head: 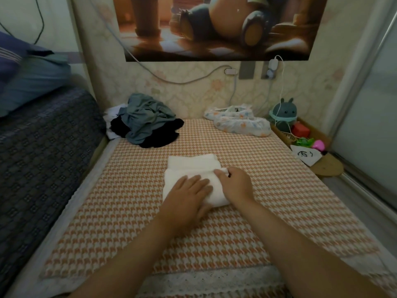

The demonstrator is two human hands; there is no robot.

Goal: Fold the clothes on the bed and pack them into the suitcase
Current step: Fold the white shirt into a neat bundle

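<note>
While left hand (pixel 189 190) lies flat on garment (pixel 191 161), right hand (pixel 236 183) pinches its fold: folding step. Next, likely: complete fold; 1 pile (pixel 146 123) awaits; suitcase unseen.

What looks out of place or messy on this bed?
Only the heap of teal, black and white clothes, crumpled and unfolded, far left on the bed. The white garment, pressed by the left hand and pinched by the right hand, lies neatly folded. Nothing spilled or damaged.

wall: pale floral wallpaper (pixel 193 100) | poster (pixel 214 29) above sockets (pixel 247 70) | right: perhaps frosted sliding door (pixel 369 117) | bed (pixel 214 233): houndstooth cover | light: dim
</note>
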